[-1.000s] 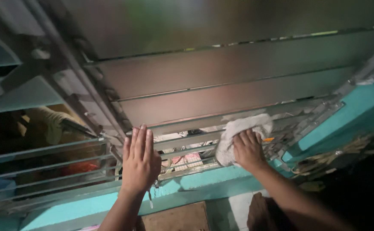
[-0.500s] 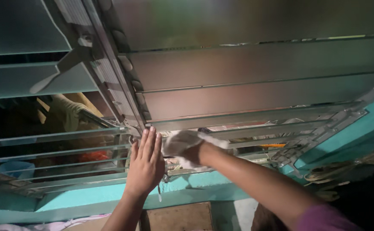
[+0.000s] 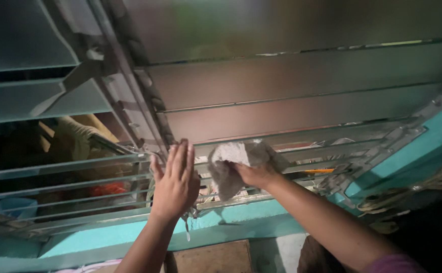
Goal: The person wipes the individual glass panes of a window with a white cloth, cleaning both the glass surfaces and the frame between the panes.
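Cloth against the louvre glass, my right hand on it, my left flat beside it.

My right hand (image 3: 255, 174) has its grip clamped on a crumpled grey-white cloth (image 3: 233, 164), bunched and pressed to the lower glass slats (image 3: 327, 149) of the louvre window; the slats run long from side to side, stretching away to the right of the cloth toward the teal frame (image 3: 423, 136). My left hand (image 3: 176, 182) lies just left of the cloth, fingers spread and flat, holding nothing, resting by the metal upright (image 3: 145, 111) that splits the window. The right hand is the nearer one to the cloth.
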